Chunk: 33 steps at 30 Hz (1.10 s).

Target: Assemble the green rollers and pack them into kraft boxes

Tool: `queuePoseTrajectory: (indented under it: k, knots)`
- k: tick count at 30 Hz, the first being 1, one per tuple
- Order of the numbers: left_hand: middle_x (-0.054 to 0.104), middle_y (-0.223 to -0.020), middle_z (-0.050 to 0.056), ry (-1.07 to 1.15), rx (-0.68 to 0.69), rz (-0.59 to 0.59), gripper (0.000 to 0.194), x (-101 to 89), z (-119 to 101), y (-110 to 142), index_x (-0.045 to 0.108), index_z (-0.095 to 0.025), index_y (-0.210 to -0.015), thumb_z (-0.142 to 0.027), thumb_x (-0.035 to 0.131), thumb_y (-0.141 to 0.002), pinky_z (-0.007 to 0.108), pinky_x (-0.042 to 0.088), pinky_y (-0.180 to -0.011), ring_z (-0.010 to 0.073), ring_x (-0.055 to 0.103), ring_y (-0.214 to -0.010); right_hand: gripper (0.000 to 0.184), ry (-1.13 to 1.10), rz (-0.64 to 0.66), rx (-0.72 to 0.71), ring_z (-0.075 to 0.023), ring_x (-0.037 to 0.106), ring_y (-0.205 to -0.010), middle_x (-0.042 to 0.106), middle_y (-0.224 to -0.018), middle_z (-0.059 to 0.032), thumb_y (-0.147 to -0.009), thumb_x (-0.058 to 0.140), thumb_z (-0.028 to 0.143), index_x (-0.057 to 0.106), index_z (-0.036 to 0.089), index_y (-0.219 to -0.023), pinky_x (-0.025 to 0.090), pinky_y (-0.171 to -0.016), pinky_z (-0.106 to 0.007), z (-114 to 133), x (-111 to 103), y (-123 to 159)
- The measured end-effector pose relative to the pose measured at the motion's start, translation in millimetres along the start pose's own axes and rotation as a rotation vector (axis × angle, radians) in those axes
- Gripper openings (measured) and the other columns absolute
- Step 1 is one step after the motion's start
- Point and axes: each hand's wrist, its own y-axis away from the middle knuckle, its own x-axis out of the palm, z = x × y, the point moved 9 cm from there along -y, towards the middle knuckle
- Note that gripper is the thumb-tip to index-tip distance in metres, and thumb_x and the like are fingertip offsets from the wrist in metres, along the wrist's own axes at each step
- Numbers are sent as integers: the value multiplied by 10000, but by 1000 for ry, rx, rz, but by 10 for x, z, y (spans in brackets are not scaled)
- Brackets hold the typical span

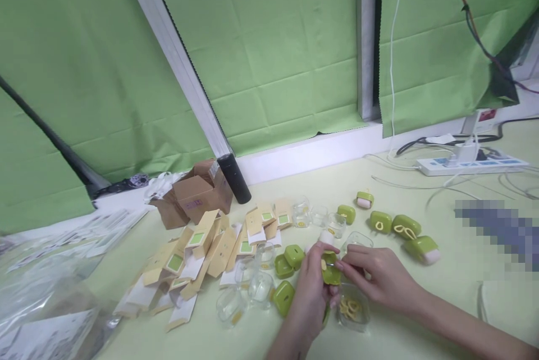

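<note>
My left hand (310,288) is wrapped round an open green case (332,276), tilted with its hollow side up. A thin, silvery tool (329,264) is pinched in my right hand (374,271), its tip inside the case beside a small pale yellow piece; its exact kind is hidden by my fingers. Just below my hands stands a clear tub (357,322) with yellow cord loops (350,308) in it. To the left lie an open green case (290,259) and another green case (284,297).
Several finished-looking green cases (406,226) lie to the right, some with loops. Clear plastic cups (261,288) and opened yellow cartons (202,242) spread leftward. Behind them are a cardboard box (197,194) and black bottle (234,179). A power strip (471,164) with cables sits back right.
</note>
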Motion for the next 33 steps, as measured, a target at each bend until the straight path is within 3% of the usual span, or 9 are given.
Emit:
queuePoseTrajectory:
  k: [7, 12, 22, 25, 28, 31, 33]
  knots:
    - [460, -620, -51, 118, -59, 101, 296, 73, 18, -12, 488, -202, -895, -482, 410, -841, 151, 184, -350, 34, 341, -397, 442, -66, 27, 57, -113, 512, -534, 559, -579, 0, -956, 348, 345, 567, 180, -609, 297, -509, -230, -19, 24, -10]
    - [457, -614, -56, 17, -13, 19, 332, -5, 44, -54, 507, -204, -910, -516, 453, -810, 150, 206, -343, 35, 345, -380, 403, -9, 32, 38, -125, 514, -550, 581, -625, -13, -952, 335, 317, 611, 185, -690, 277, -506, -245, 30, 15, -9]
    - [486, -637, -47, 42, -44, 83, 395, 55, -17, -22, 482, -210, -925, -582, 441, -797, 157, 210, -371, 40, 348, -401, 524, -549, 61, 144, -105, 417, -524, 445, -547, 32, -896, 407, 545, 519, 167, -550, 319, -512, -228, -190, 215, -24]
    - [432, -581, -54, -254, 72, -14, 474, -106, -101, -94, 476, -198, -958, -621, 298, -835, 185, 236, -364, 76, 360, -396, 534, -632, 39, 156, -111, 425, -524, 455, -539, 26, -897, 392, 552, 526, 169, -551, 331, -510, -231, -228, 106, -54]
    - [494, -661, -7, -706, 347, -191, 487, -274, -451, -113, 492, -198, -917, -572, 181, -880, 253, 406, -491, 141, 508, -545, 493, -496, 115, 147, -113, 450, -520, 523, -559, 7, -906, 415, 495, 574, 166, -574, 327, -513, -235, -242, -33, -79]
    - [543, -931, 54, -887, 511, -270, 349, -357, -746, -119, 502, -214, -885, -514, 324, -872, 330, 425, -818, 206, 553, -903, 410, -183, 267, 20, -106, 449, -492, 565, -558, 3, -900, 459, 393, 585, 175, -577, 284, -505, -243, -171, -104, -68]
    - [513, -1028, 70, -1008, 544, -279, 282, -385, -848, -158, 525, -214, -936, -456, 412, -847, 371, 395, -866, 233, 541, -939, 390, -20, 323, -55, -101, 438, -473, 567, -548, 3, -897, 456, 344, 568, 178, -563, 259, -498, -248, -139, -133, -52]
